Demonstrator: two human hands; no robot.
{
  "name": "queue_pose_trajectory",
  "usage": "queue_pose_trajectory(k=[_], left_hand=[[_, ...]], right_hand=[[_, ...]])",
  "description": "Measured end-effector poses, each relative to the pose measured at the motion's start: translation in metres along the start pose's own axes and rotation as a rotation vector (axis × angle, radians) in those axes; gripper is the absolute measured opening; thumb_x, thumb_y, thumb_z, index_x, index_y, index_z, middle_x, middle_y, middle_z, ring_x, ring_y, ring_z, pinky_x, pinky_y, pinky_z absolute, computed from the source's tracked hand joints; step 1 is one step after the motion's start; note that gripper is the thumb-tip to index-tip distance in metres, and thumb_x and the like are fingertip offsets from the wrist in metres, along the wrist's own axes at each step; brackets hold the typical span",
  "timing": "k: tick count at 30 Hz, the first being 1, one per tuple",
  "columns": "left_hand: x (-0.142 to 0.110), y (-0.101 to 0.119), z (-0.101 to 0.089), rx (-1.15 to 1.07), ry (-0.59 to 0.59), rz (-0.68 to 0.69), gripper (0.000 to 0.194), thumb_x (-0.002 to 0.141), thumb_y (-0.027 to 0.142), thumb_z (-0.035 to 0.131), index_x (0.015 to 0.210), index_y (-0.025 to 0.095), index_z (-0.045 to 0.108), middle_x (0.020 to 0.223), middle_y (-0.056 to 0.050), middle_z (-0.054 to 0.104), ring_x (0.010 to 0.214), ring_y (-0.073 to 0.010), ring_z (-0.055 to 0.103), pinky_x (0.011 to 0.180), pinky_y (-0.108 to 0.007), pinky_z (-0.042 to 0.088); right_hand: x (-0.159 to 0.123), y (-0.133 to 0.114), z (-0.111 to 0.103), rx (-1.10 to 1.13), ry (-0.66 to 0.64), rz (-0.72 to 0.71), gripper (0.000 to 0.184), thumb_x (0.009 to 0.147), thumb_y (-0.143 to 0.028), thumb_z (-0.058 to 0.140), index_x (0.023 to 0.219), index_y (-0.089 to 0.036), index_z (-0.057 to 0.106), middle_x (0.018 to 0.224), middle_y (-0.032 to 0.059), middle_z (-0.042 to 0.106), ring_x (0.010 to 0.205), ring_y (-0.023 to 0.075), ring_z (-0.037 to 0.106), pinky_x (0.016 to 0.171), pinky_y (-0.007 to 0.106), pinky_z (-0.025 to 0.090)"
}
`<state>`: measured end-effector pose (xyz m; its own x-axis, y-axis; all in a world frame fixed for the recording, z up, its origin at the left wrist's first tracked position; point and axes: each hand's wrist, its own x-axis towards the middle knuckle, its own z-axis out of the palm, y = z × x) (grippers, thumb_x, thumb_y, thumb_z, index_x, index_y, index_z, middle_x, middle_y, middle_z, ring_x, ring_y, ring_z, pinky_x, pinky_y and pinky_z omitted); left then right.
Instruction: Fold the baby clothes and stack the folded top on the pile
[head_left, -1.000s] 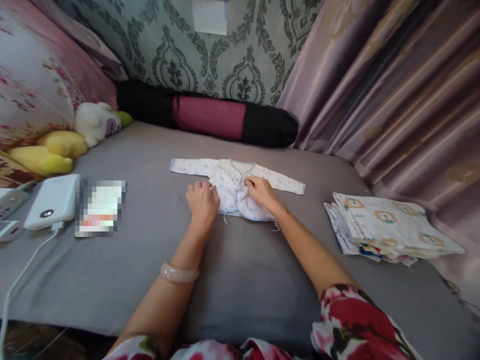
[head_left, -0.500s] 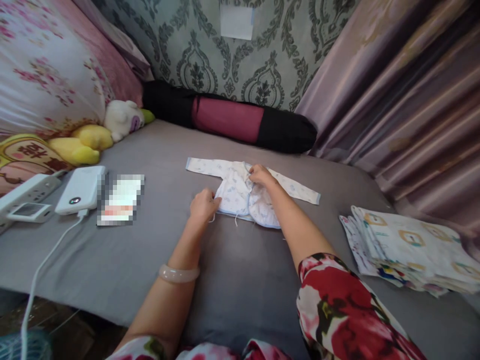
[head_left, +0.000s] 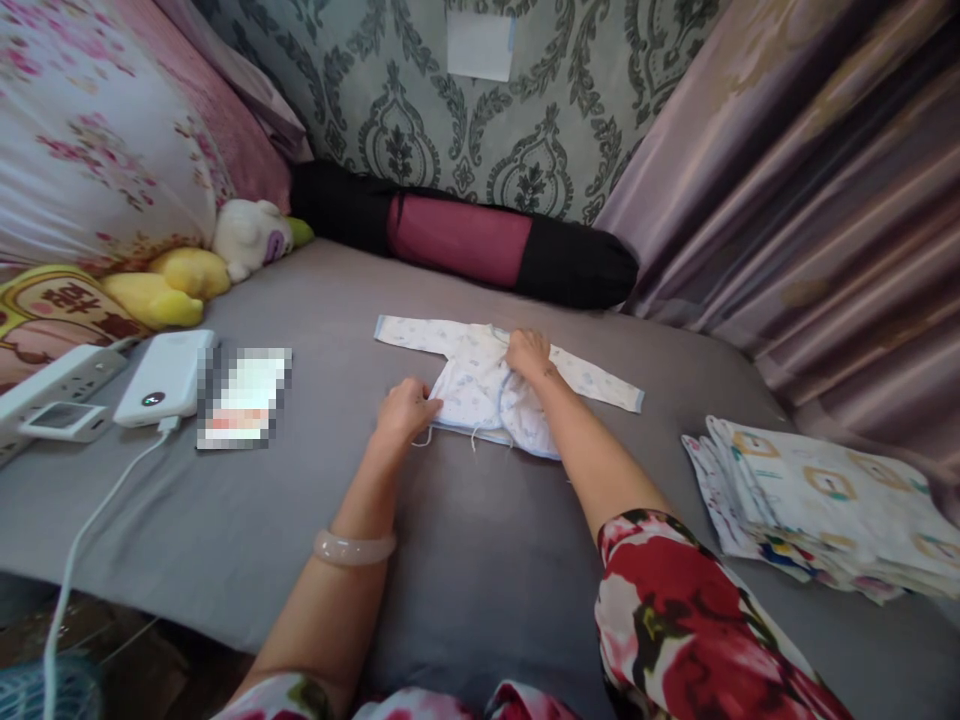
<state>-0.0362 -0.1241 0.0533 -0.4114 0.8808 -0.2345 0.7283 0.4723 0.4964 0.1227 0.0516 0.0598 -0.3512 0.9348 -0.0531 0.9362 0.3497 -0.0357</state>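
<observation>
A white baby wrap top (head_left: 466, 385) with small blue prints and blue trim lies spread on the grey sheet, both sleeves stretched out sideways. Thin white ties hang from its lower hem. At the hem's left corner, my left hand (head_left: 407, 410) pinches the edge of the cloth. My right hand (head_left: 529, 354) is closed on the front near the neckline, its fingertips partly hidden behind the knuckles. Below my right hand the front flap bulges and looks folded over.
On the right lies a stack of folded printed cloths (head_left: 832, 490). A power bank (head_left: 161, 375), a phone (head_left: 246, 395), a power strip (head_left: 67, 385) and plush toys (head_left: 154, 298) are at left. A long black-and-maroon bag (head_left: 457, 238) rests along the wall.
My right hand has shifted slightly to the right and turned, with its fingers more curled at the neckline. My left hand stays at the hem corner.
</observation>
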Motion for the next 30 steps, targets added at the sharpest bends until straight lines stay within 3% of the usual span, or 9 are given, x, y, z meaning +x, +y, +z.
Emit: queue_pose_trajectory(k=[8,10,13,15,17,21,25,27,30], left_hand=[[-0.002,-0.003,-0.001,0.062,-0.013,0.064,0.024,0.078,0.024,0.058,0.101,0.016,0.061,0.101,-0.014,0.068,0.094,-0.0269,0.064,0.075,-0.033,0.047],[-0.002,-0.002,0.002,0.119,0.092,0.163,0.033,0.078,0.023,0.057,0.11,0.014,0.058,0.107,-0.016,0.066,0.103,-0.0293,0.061,0.084,-0.037,0.047],[0.0,0.003,0.015,0.139,0.214,0.433,0.038,0.084,0.024,0.051,0.121,0.013,0.054,0.121,-0.017,0.061,0.117,-0.0294,0.055,0.1,-0.042,0.043],[0.002,0.005,0.026,0.116,0.174,0.588,0.041,0.088,0.024,0.047,0.128,0.013,0.051,0.134,-0.017,0.056,0.128,-0.0282,0.049,0.107,-0.043,0.039],[0.005,0.005,0.037,0.125,0.097,0.632,0.045,0.09,0.026,0.046,0.133,0.013,0.048,0.144,-0.019,0.049,0.138,-0.0292,0.041,0.112,-0.046,0.035],[0.01,0.002,0.048,0.181,-0.014,0.564,0.049,0.091,0.032,0.048,0.137,0.015,0.047,0.152,-0.018,0.041,0.144,-0.0324,0.032,0.115,-0.049,0.029],[0.005,0.006,0.041,0.159,0.026,0.54,0.043,0.091,0.029,0.051,0.132,0.018,0.053,0.148,-0.015,0.047,0.14,-0.0313,0.038,0.114,-0.05,0.029],[0.001,0.013,0.037,0.103,0.096,0.538,0.035,0.093,0.028,0.048,0.126,0.021,0.058,0.138,-0.012,0.056,0.131,-0.0294,0.047,0.11,-0.05,0.033],[-0.004,0.023,0.035,0.044,0.16,0.586,0.034,0.092,0.023,0.046,0.121,0.024,0.063,0.124,-0.009,0.062,0.117,-0.0277,0.054,0.1,-0.048,0.04]], right_hand=[[-0.016,-0.003,0.011,-0.019,0.191,-0.048,0.038,0.087,-0.009,0.046,0.121,-0.011,0.064,0.127,0.0194,0.062,0.12,0.0298,0.053,0.098,0.04,0.037],[-0.017,-0.009,0.012,0.013,0.188,-0.11,0.041,0.091,-0.01,0.039,0.125,-0.012,0.061,0.131,0.0187,0.06,0.123,0.0286,0.051,0.103,0.041,0.034],[-0.016,-0.022,0.016,0.069,0.102,-0.258,0.047,0.099,-0.021,0.03,0.141,-0.01,0.048,0.149,0.0165,0.046,0.139,0.0264,0.037,0.115,0.044,0.02],[-0.016,-0.03,0.021,0.098,0.035,-0.308,0.054,0.102,-0.032,0.027,0.15,-0.008,0.034,0.159,0.0137,0.031,0.148,0.0253,0.022,0.119,0.046,0.01],[-0.016,-0.035,0.028,0.12,-0.008,-0.299,0.06,0.102,-0.039,0.024,0.154,-0.008,0.027,0.162,0.0117,0.022,0.15,0.0252,0.014,0.12,0.047,0.007],[-0.016,-0.04,0.04,0.153,-0.018,-0.261,0.062,0.102,-0.042,0.022,0.155,-0.008,0.025,0.163,0.0116,0.018,0.15,0.0258,0.014,0.121,0.048,0.008],[-0.01,-0.036,0.041,0.274,-0.044,-0.261,0.06,0.103,-0.042,0.023,0.154,-0.012,0.028,0.163,0.01,0.019,0.151,0.0242,0.012,0.121,0.047,0.006],[-0.004,-0.029,0.034,0.439,-0.033,-0.258,0.057,0.104,-0.041,0.019,0.153,-0.016,0.032,0.161,0.0078,0.027,0.149,0.0197,0.02,0.121,0.041,0.014],[0.004,-0.006,0.021,0.625,0.086,-0.254,0.051,0.103,-0.033,0.023,0.148,-0.016,0.042,0.151,0.0083,0.045,0.138,0.0152,0.042,0.114,0.029,0.03]])
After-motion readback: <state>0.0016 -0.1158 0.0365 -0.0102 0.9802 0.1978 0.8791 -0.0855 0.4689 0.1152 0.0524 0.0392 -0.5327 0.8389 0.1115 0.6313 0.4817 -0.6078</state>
